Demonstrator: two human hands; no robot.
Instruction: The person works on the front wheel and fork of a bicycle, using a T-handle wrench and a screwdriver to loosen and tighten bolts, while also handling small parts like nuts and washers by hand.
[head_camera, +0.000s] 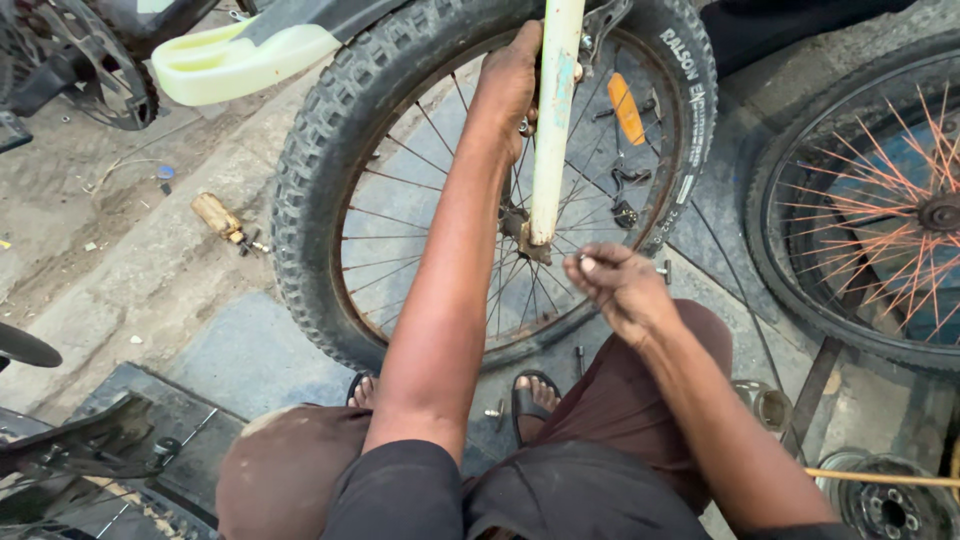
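On the far left a chainring (95, 65) of another bicycle pokes into view, and beside it a pale yellow-green mudguard (240, 60) juts out over the concrete ground (130, 260). A small wooden-handled tool (222, 220) lies on that ground, just left of the wheel, set down near the wheel and the left arm.

The knobby black tyre (320, 150) stands upright in front of the person, its wheel carried at the hub (515, 225) by 1 pale fork leg (553, 120) that runs down from the top edge. The left hand (508, 85) is wrapped around the fork leg high up, fingers closed on it, which looks like a way to keep the wheel and fork from swinging while the other hand works. An orange reflector (627, 108) sits among the spokes to the right of the fork.

The right hand (620, 285) hovers just right of the axle end, near the fork tip, its thumb and fingertips pinched tight on something small and metallic, too small to name; it is held close to the axle, probably because it belongs there.

A few small bolts (578, 355) lie on the ground near the sandalled feet. At the far right, a second wheel (880, 210) with orange spokes lies flat, well apart from both hands.
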